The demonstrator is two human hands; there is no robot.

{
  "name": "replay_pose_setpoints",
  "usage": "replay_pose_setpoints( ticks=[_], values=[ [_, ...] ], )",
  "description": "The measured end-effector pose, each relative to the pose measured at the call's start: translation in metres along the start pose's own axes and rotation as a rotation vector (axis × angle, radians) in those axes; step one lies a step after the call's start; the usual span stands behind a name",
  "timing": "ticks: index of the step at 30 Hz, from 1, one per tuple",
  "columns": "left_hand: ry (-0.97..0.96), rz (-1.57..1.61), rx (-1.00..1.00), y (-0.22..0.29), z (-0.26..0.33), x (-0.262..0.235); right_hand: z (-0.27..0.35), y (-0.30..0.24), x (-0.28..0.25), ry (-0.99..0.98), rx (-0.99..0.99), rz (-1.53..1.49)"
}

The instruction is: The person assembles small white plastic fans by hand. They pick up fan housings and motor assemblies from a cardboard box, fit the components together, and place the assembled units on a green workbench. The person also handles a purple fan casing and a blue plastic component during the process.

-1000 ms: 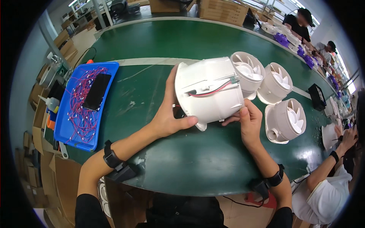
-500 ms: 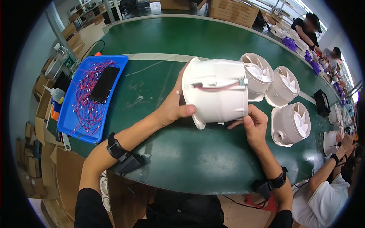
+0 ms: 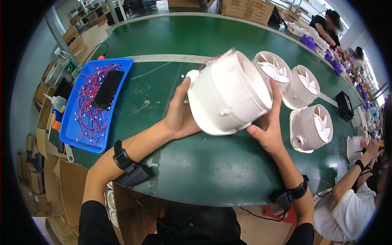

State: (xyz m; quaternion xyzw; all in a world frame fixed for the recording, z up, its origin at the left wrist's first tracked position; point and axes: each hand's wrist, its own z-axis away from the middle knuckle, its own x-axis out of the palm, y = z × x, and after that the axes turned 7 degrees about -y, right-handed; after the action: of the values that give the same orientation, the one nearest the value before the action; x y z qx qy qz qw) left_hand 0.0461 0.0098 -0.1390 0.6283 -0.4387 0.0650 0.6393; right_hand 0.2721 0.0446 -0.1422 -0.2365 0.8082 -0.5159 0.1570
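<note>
Between my two hands is a white round fan housing (image 3: 226, 96), tilted with its open rim toward the upper right. My left hand (image 3: 179, 110) is against its flanged end, thumb up along the edge and fingers passing beneath. At the opposite rim my right hand (image 3: 267, 126) grips from below and the side, thumb near the lower edge. A red wire (image 3: 209, 61) shows at the housing's top edge; the small circuit board is turned out of sight. Right of it stand more white fan housings with blades: one behind (image 3: 271, 69), one beside it (image 3: 303, 87), one nearer (image 3: 313, 130).
On the left lies a blue tray (image 3: 83, 143) of red wires with white connectors and a black phone (image 3: 108, 90). A glue bottle (image 3: 56, 101) and a plastic bottle (image 3: 67, 61) stand beyond it. A black box (image 3: 344, 105) sits right; a co-worker's arm (image 3: 347, 179) is nearby.
The fan housing has been rolled and tilted, so its wired side has turned up and away and its open end shows more. My right fingers have moved up along its rim.
</note>
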Motion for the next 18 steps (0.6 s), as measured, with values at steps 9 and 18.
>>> replay_pose_setpoints(
  ticks=[9, 18],
  values=[
    [0.096, -0.136, -0.018, -0.01, 0.009, 0.0, 0.005, 0.008, -0.006, 0.035, 0.014, -0.095],
    [0.092, -0.638, 0.207, -0.009, 0.0, -0.015, 0.014, 0.015, -0.015, 0.168, 0.139, 0.039]
  ],
)
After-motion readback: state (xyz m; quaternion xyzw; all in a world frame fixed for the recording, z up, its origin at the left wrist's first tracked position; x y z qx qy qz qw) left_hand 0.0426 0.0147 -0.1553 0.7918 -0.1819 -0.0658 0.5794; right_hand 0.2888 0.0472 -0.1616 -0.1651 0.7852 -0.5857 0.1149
